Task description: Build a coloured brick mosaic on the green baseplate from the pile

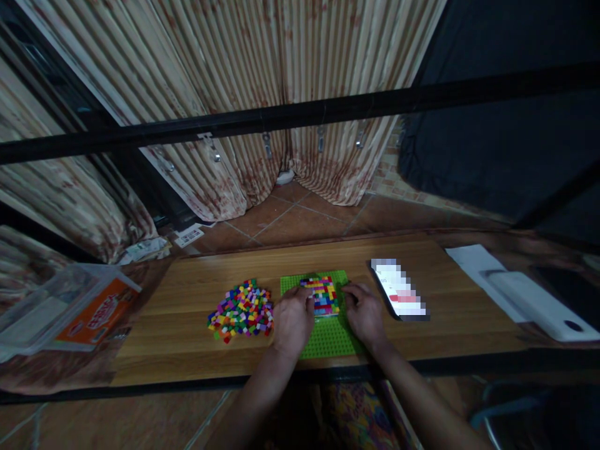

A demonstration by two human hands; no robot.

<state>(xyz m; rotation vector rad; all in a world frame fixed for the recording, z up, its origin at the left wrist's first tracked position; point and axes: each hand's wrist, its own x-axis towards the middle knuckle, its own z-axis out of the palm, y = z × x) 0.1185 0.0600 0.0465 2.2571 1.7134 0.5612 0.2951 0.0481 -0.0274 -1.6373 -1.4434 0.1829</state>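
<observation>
1. I see the green plate (328, 342) low centre in the frame, on the worktop (182, 294), bearing the brick block (322, 295).
2. The left hand (294, 315) bends over the block's left edge, grip narrow; I can't tell what it holds.
3. The right hand (365, 310), at the plate's right edge, has its grip nearly closed, contents unclear.
4. Loose bricks (244, 309) heap left of centre.

Striped curtains (244, 69) over brown floor tiles (300, 222) in dim light
</observation>
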